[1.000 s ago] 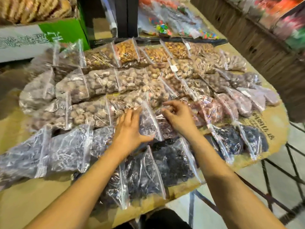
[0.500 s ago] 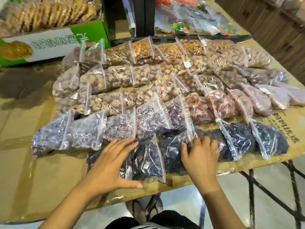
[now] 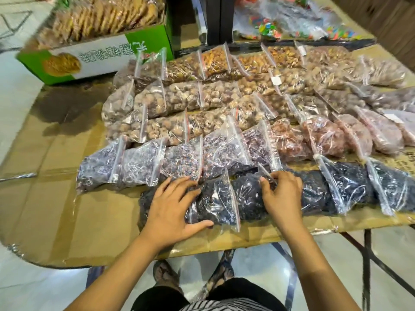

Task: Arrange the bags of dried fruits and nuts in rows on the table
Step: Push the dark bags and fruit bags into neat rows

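The green carton [image 3: 101, 57] at the table's [image 3: 56, 212] far left corner is smeared by motion, its print unreadable, and the rows of bags that begin just right of it run out of sight at the right edge. The front row of dark fruit lies farthest from the carton, along the near edge. Its end bag [image 3: 146, 198], on the carton's side, is mostly hidden under the left hand [image 3: 173, 203]. That hand lies palm down with its fingers spread and nearly straight, pressing rather than grasping, and the thumb reaches out along the near side of the second bag [image 3: 215, 203]. Farther from the carton, the right hand [image 3: 283, 194] arches over the third bag [image 3: 249, 198], knuckles raised and fingers bent, and seems to nip the bag's upright zip edge, though the fingertips are partly buried in plastic. Both forearms reach straight forward from the body. These bags lie lengthwise along the row, overlapping like shingles, with their sealed mouths turned away from the carton's side. The purple row [image 3: 139, 162] behind them, one step nearer the carton, lies the same way.
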`<state>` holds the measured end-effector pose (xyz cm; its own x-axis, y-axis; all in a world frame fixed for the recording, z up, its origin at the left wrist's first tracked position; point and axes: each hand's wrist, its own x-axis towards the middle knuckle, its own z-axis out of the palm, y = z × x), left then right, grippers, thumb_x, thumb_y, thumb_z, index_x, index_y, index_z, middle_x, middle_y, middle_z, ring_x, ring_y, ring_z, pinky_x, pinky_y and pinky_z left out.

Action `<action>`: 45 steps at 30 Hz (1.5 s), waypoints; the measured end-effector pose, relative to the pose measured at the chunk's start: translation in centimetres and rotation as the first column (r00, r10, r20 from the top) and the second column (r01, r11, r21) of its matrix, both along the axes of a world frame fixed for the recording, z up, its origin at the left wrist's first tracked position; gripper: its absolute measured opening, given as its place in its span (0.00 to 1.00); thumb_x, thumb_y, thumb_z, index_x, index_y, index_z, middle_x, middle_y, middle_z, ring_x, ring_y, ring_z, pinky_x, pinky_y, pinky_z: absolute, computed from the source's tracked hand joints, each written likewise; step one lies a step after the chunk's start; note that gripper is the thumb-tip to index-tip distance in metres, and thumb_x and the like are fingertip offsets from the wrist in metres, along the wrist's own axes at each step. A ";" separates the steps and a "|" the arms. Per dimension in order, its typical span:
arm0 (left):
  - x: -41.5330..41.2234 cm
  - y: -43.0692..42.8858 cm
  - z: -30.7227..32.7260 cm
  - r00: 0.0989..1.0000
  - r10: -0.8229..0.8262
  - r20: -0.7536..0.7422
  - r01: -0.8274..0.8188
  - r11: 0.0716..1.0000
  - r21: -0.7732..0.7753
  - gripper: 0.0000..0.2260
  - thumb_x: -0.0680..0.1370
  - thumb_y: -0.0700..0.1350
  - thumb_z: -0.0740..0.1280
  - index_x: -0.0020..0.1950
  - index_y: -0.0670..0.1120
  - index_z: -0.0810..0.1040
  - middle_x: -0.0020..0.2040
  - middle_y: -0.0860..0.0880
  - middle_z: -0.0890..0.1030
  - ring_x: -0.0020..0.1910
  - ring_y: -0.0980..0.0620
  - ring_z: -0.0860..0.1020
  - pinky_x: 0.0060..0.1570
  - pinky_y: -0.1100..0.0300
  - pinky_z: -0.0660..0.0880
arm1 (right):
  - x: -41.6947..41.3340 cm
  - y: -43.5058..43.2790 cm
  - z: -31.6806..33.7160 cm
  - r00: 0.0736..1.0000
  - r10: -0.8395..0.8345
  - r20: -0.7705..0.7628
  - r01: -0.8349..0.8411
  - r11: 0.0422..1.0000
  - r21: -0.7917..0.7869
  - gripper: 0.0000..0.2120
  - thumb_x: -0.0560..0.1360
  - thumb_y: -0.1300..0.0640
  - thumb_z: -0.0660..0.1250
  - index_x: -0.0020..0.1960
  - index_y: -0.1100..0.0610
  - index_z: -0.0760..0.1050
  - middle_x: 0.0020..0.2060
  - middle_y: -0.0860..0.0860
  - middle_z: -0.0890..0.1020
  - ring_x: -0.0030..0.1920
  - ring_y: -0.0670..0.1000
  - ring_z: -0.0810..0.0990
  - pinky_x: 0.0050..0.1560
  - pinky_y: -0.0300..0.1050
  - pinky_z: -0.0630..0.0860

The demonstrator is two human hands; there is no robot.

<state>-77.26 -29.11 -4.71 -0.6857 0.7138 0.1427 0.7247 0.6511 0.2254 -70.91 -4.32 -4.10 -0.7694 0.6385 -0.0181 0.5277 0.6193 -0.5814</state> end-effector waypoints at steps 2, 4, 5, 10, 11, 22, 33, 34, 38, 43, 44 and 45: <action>0.1 -0.2 0.1 1.000 -0.003 0.022 0.002 0.999 0.041 0.35 0.69 0.73 0.63 0.62 0.48 0.78 0.65 0.49 0.77 0.68 0.48 0.70 0.66 0.42 0.65 | -0.4 -0.2 0.4 0.995 -0.003 0.101 -0.007 0.995 0.099 0.15 0.77 0.52 0.65 0.55 0.64 0.75 0.54 0.61 0.76 0.60 0.61 0.67 0.61 0.54 0.65; -0.3 -1.1 0.3 0.999 -0.027 0.037 0.021 0.986 0.166 0.35 0.70 0.72 0.63 0.66 0.47 0.74 0.68 0.48 0.74 0.70 0.48 0.68 0.67 0.41 0.64 | -0.5 -1.0 1.4 0.998 -0.061 0.026 0.055 0.982 0.178 0.15 0.76 0.55 0.66 0.56 0.65 0.74 0.55 0.62 0.75 0.60 0.62 0.67 0.61 0.57 0.66; -0.8 -2.0 0.5 0.999 -0.031 0.037 0.021 0.971 0.236 0.35 0.70 0.71 0.64 0.68 0.47 0.72 0.69 0.47 0.72 0.71 0.47 0.68 0.67 0.39 0.64 | -0.6 -1.8 1.9 0.994 -0.075 -0.074 0.089 0.976 0.198 0.15 0.76 0.56 0.67 0.57 0.65 0.74 0.54 0.62 0.75 0.59 0.61 0.67 0.60 0.56 0.66; -6.9 -9.7 1.6 0.982 0.174 0.071 -0.188 0.917 0.352 0.41 0.68 0.70 0.65 0.72 0.47 0.66 0.73 0.46 0.67 0.73 0.45 0.63 0.71 0.42 0.60 | -3.7 -9.7 5.0 0.937 0.148 -0.317 -0.098 0.980 0.171 0.16 0.75 0.51 0.64 0.56 0.62 0.75 0.50 0.58 0.77 0.54 0.53 0.68 0.52 0.43 0.63; -8.4 -11.5 1.8 0.975 0.200 0.091 -0.220 0.914 0.340 0.43 0.65 0.71 0.67 0.73 0.47 0.65 0.73 0.46 0.66 0.74 0.46 0.62 0.72 0.44 0.58 | -5.1 -11.7 5.2 0.944 0.213 -0.252 -0.185 0.974 0.130 0.17 0.76 0.50 0.64 0.58 0.61 0.75 0.52 0.57 0.77 0.56 0.53 0.68 0.55 0.44 0.65; -20.1 -22.2 -4.4 0.935 0.054 0.350 -0.114 0.982 0.153 0.53 0.55 0.79 0.66 0.71 0.46 0.66 0.68 0.44 0.72 0.66 0.43 0.70 0.66 0.46 0.68 | -16.8 -23.2 1.9 0.981 0.034 0.192 -0.033 0.999 -0.010 0.16 0.79 0.54 0.61 0.63 0.62 0.71 0.60 0.61 0.75 0.65 0.61 0.69 0.57 0.51 0.71; -16.3 -18.2 -4.2 0.897 0.030 0.442 -0.303 0.770 0.562 0.35 0.59 0.65 0.76 0.59 0.49 0.72 0.58 0.50 0.71 0.59 0.47 0.72 0.59 0.53 0.70 | -14.8 -23.0 3.7 0.950 -0.031 -0.310 -0.094 0.919 -0.382 0.07 0.78 0.62 0.65 0.54 0.54 0.74 0.39 0.47 0.75 0.36 0.34 0.73 0.37 0.28 0.70; -16.2 -17.8 -4.3 0.888 0.062 0.456 -0.317 0.801 0.508 0.38 0.58 0.61 0.78 0.61 0.46 0.71 0.60 0.48 0.71 0.61 0.46 0.71 0.60 0.52 0.69 | -14.8 -22.7 3.6 0.955 -0.035 -0.294 -0.093 0.907 -0.410 0.07 0.78 0.62 0.65 0.55 0.56 0.75 0.38 0.47 0.75 0.34 0.35 0.73 0.36 0.30 0.70; -17.3 -18.1 -4.2 0.851 0.114 0.513 -0.292 0.914 0.282 0.52 0.54 0.66 0.78 0.69 0.42 0.67 0.68 0.44 0.68 0.67 0.44 0.67 0.67 0.45 0.66 | -14.3 -20.3 3.0 0.998 0.007 -0.066 -0.019 0.984 -0.177 0.14 0.78 0.48 0.64 0.58 0.57 0.74 0.45 0.52 0.79 0.45 0.44 0.77 0.45 0.44 0.73; -17.9 -19.7 -3.3 0.848 -0.002 0.530 -0.185 0.936 0.299 0.55 0.55 0.80 0.64 0.73 0.48 0.63 0.72 0.48 0.64 0.71 0.49 0.63 0.72 0.48 0.61 | -12.2 -17.8 2.6 0.913 -0.261 0.314 0.163 0.938 0.307 0.25 0.79 0.48 0.60 0.67 0.65 0.65 0.58 0.62 0.77 0.60 0.62 0.74 0.59 0.56 0.73; -17.8 -19.7 -3.0 0.845 -0.017 0.534 -0.200 0.917 0.345 0.54 0.57 0.79 0.63 0.74 0.49 0.62 0.73 0.48 0.63 0.73 0.49 0.61 0.72 0.46 0.61 | -12.2 -17.9 2.3 0.913 -0.236 0.334 0.161 0.958 0.238 0.27 0.78 0.50 0.61 0.69 0.67 0.62 0.55 0.63 0.78 0.57 0.63 0.76 0.56 0.57 0.75; -17.9 -19.5 -2.7 0.854 -0.027 0.520 -0.209 0.896 0.391 0.52 0.59 0.79 0.62 0.75 0.50 0.60 0.75 0.49 0.62 0.74 0.50 0.60 0.72 0.44 0.60 | -12.3 -18.1 2.1 0.915 -0.212 0.343 0.157 0.971 0.182 0.28 0.78 0.52 0.62 0.70 0.67 0.59 0.52 0.64 0.79 0.53 0.63 0.78 0.53 0.58 0.77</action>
<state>-95.14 -48.65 -7.39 -0.8029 0.5953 0.0306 0.3748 0.4642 0.8025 -83.18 -22.39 -2.00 -0.5969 0.7853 -0.1644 0.7963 0.5547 -0.2414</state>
